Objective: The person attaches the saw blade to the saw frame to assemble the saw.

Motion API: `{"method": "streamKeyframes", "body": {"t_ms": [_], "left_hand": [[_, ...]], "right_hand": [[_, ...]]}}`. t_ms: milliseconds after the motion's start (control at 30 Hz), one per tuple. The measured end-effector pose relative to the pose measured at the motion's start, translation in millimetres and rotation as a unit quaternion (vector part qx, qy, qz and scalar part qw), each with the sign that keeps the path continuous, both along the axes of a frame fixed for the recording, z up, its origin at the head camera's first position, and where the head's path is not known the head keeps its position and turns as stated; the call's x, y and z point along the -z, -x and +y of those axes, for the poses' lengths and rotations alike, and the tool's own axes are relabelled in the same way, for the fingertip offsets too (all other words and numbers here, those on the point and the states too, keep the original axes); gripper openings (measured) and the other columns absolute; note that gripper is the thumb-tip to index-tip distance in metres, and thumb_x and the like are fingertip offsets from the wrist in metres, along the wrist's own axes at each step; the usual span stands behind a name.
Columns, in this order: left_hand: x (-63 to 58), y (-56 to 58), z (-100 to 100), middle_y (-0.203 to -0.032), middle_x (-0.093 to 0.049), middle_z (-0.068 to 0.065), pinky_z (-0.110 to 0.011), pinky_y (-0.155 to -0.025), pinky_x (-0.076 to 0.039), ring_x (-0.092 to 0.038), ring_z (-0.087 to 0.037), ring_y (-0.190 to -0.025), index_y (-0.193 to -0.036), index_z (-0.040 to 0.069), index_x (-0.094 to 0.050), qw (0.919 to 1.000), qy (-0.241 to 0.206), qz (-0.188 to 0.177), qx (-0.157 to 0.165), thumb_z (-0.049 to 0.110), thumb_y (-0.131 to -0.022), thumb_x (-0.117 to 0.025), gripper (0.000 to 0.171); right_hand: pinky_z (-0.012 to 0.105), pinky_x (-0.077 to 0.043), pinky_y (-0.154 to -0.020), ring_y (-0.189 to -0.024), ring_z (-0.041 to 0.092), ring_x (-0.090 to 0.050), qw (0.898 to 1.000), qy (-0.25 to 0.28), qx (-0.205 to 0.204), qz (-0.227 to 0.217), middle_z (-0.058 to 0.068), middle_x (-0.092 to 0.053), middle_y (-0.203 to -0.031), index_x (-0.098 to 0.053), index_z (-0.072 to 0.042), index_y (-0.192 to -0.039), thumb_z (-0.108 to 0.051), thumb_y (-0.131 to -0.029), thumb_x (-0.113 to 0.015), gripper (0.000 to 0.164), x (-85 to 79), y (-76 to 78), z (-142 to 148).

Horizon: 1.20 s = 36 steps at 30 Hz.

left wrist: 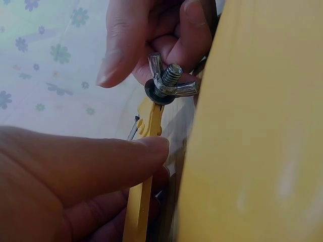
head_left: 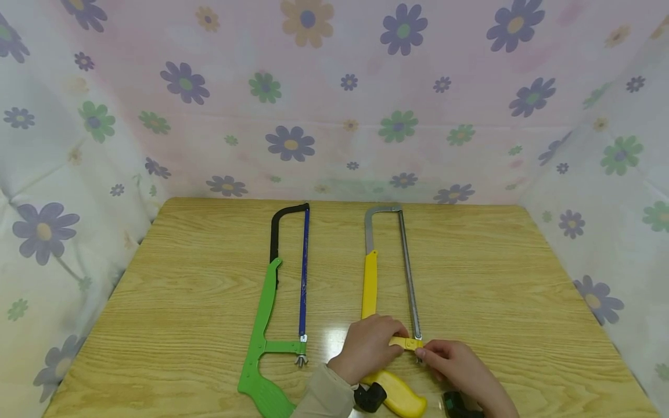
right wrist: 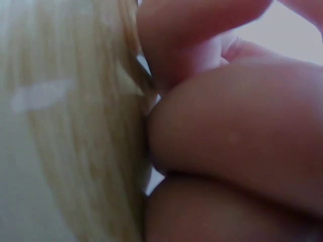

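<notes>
A hacksaw with a yellow handle and grey metal bow (head_left: pixel 369 284) lies on the wooden table. My left hand (head_left: pixel 368 345) pinches its yellow crossbar (left wrist: pixel 139 212) between thumb and fingers. At the end of that bar, a metal wing nut (left wrist: pixel 164 85) sits on a threaded bolt. Around the nut is my right hand (head_left: pixel 460 371): the thumb (left wrist: pixel 116 60) stands apart from it and the other fingers bend behind it. Whether those fingers touch the nut is hard to tell. In the right wrist view, blurred fingers (right wrist: pixel 227 131) hide the work.
Left of the yellow saw lies a green-handled hacksaw (head_left: pixel 265 307) with a black bow and blue blade, its own wing nut (head_left: pixel 301 360) at the near end. The table (head_left: pixel 183 290) is bordered by flowered cloth (head_left: pixel 334 104) at the back and sides.
</notes>
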State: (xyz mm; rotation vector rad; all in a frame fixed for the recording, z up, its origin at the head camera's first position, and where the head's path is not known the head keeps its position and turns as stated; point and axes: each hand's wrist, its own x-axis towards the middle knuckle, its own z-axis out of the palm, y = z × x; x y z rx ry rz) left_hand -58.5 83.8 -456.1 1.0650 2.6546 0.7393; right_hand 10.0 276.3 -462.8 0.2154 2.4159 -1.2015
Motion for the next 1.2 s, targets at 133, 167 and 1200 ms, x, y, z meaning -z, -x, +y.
{"method": "streamKeyframes", "body": {"t_ms": [133,167,1200], "left_hand": [[-0.4,-0.2,-0.5,-0.090,-0.058,0.024,-0.021,-0.062,-0.041,-0.052,0.002,-0.080,-0.093,0.035,-0.066,1.0000,0.001,0.000,0.000,0.029,-0.076,-0.069,0.018],[-0.5,-0.3,-0.6,-0.090,-0.058,0.024,-0.021,-0.062,-0.041,-0.052,0.002,-0.080,-0.093,0.035,-0.066,1.0000,0.001,0.001,0.000,0.029,-0.076,-0.069,0.018],[6.2,0.5,0.8,-0.089,-0.057,0.025,-0.019,-0.061,-0.040,-0.052,0.002,-0.080,-0.094,0.036,-0.066,0.9999,-0.002,0.017,-0.001,0.030,-0.076,-0.069,0.020]], "right_hand": [[0.022,-0.032,-0.041,-0.042,0.007,-0.035,1.000,-0.007,0.002,-0.001,-0.004,-0.044,-0.051,-0.058,-0.013,-0.071,-0.050,-0.084,-0.053,0.039,1.0,0.5,-0.3],[0.022,-0.032,-0.040,-0.042,0.007,-0.035,1.000,-0.006,0.001,0.002,-0.004,-0.043,-0.051,-0.058,-0.013,-0.072,-0.049,-0.084,-0.053,0.038,1.2,0.3,-0.3],[0.022,-0.029,-0.035,-0.038,0.007,-0.032,0.999,0.028,0.027,-0.001,-0.003,-0.039,-0.050,-0.055,-0.007,-0.083,-0.042,-0.079,-0.063,0.036,0.5,0.1,1.8]]}}
